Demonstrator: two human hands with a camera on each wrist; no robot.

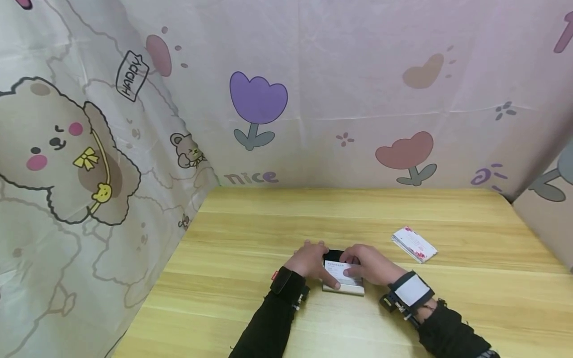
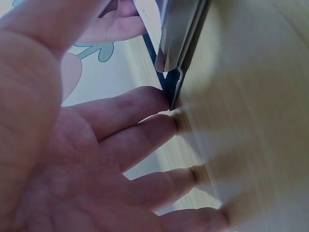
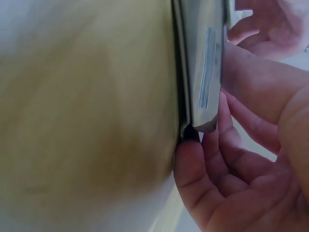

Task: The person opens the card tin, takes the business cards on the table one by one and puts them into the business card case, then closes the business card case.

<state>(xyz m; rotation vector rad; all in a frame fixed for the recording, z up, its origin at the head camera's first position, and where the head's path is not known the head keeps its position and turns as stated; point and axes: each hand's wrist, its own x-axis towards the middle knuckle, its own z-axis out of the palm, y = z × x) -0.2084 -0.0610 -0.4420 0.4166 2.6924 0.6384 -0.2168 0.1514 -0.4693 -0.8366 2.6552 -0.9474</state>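
A flat card case [image 1: 342, 290] with a black inside and a silvery front edge lies on the table, holding white printed business cards [image 1: 335, 268]. My left hand [image 1: 309, 261] is at its left side, thumb down over the front edge. In the left wrist view the fingers [image 2: 149, 142] stretch out nearly straight, fingertips at the case's edge and the tabletop. From the right, my right hand [image 1: 373, 266] pinches the cards, thumb on their face and index finger bent at their back edge. Its other fingers [image 3: 241, 169] curl beside the case's corner.
A small stack of cards with pink flower print [image 1: 414, 244] lies on the wooden table [image 1: 268, 219], right of and behind the case. A patterned cloth [image 1: 322, 64] hangs along the table's back and left sides. Both wrists carry strapped cameras.
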